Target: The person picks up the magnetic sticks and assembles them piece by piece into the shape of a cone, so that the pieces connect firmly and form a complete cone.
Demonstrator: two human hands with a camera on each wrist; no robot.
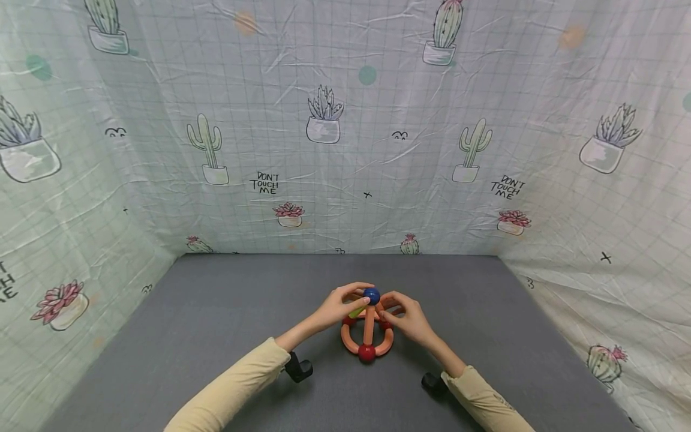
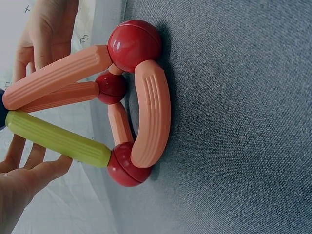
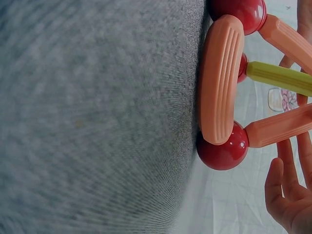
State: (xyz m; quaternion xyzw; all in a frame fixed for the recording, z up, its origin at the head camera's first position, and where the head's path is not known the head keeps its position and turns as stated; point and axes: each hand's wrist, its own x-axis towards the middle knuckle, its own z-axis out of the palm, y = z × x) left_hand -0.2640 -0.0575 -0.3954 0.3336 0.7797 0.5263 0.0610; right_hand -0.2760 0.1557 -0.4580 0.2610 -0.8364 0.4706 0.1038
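A pyramid-shaped toy frame of ridged rods and balls stands on the grey tabletop. Curved orange rods (image 2: 155,114) join three red balls (image 1: 367,353) into a ring at its foot. Two straight orange rods (image 1: 369,327) and one yellow-green rod (image 2: 58,139) rise from these to a blue ball (image 1: 372,295) at the peak. My left hand (image 1: 336,309) pinches the blue ball, its other fingers behind the yellow-green rod. With thumb and forefinger, my right hand (image 1: 411,318) holds the right-hand straight orange rod near its top; in the right wrist view the little finger is loose.
Dark grey tabletop (image 1: 232,312) surrounds the frame. Behind it and at both sides hangs a pale sheet (image 1: 367,162) printed with cacti. A black wrist mount (image 1: 298,367) shows below the left cuff, another (image 1: 433,383) beside the right cuff.
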